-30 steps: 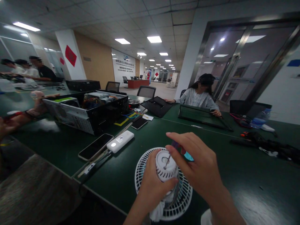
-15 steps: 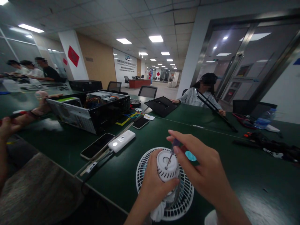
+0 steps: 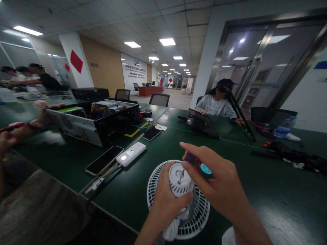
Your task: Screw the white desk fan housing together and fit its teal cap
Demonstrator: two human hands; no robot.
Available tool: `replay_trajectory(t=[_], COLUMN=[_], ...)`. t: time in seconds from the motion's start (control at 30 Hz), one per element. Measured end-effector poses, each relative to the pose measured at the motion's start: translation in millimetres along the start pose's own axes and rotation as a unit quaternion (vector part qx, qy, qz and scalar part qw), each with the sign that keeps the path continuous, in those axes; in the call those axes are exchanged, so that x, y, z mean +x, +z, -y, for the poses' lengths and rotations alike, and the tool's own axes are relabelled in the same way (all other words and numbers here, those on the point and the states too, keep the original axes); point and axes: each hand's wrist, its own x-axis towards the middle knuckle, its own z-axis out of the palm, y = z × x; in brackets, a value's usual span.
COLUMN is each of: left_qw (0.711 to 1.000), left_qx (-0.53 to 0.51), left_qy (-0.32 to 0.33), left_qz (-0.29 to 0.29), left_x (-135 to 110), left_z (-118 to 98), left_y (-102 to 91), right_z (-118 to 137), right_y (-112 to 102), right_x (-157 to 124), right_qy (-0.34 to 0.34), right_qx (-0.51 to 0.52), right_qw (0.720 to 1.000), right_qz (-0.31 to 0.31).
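Note:
A small white fan lies face down on the green table, its round grille (image 3: 151,190) under its slotted motor housing (image 3: 180,178). My left hand (image 3: 166,199) is wrapped around the housing, thumb at the near side and fingers at the left. Between the thumb and fingers of my right hand (image 3: 217,173) is a screwdriver (image 3: 188,157) with a dark purple handle. Its thin shaft slants down to the back of the housing, with the tip at a small hole there. Part of the handle is hidden by my fingers.
Left of the fan lie a white power bank (image 3: 131,153), a phone (image 3: 104,160) and another phone (image 3: 152,133). An opened computer case (image 3: 99,119) stands beyond, near another person's hands. Across the table a person (image 3: 217,102) holds a black panel (image 3: 201,122). A water bottle (image 3: 284,126) stands far right.
The person across has tilted the black panel up and moved it to the right. My hands keep their hold on the fan and screwdriver; the view has shifted slightly.

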Motion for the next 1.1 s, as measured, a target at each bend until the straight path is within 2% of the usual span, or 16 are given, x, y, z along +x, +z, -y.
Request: replay_trajectory(t=[0.13,0.3,0.5,0.7,0.9,1.0,1.1], left_qw=[1.0,1.0,1.0,1.0,1.0,1.0,1.0], left_qx=[-0.016,-0.021,-0.02,-0.016,-0.014,-0.007,-0.008], left_qy=[-0.008,0.003,-0.005,-0.003,-0.02,-0.024,-0.012], left_qz=[-0.003,-0.008,-0.013,-0.014,0.014,0.012,0.009], left_x=[0.3,0.2,0.0,-0.2,0.2,0.0,-0.2], left_z=[1.0,0.6,1.0,0.1,-1.1,-1.5,-2.4], left_y=[0.5,1.6,1.4,0.3,-1.1,-2.0,-2.5], right_z=[0.4,2.1,0.2,1.7,0.2,-0.4,1.2], right_y=[3.2,0.4,3.1,-5.0,3.5,3.0,-1.0], right_x=[1.9,0.5,1.5,0.3,1.9,2.0,0.4], right_qy=[-0.009,-0.003,-0.027,0.001,-0.016,-0.002,0.0], right_qx=[-0.048,0.009,-0.065,0.026,-0.076,-0.073,-0.012], right_qw=[0.998,1.0,0.995,1.0,0.995,0.996,1.0], right_qz=[-0.029,-0.008,-0.063,0.002,-0.06,-0.049,-0.016])
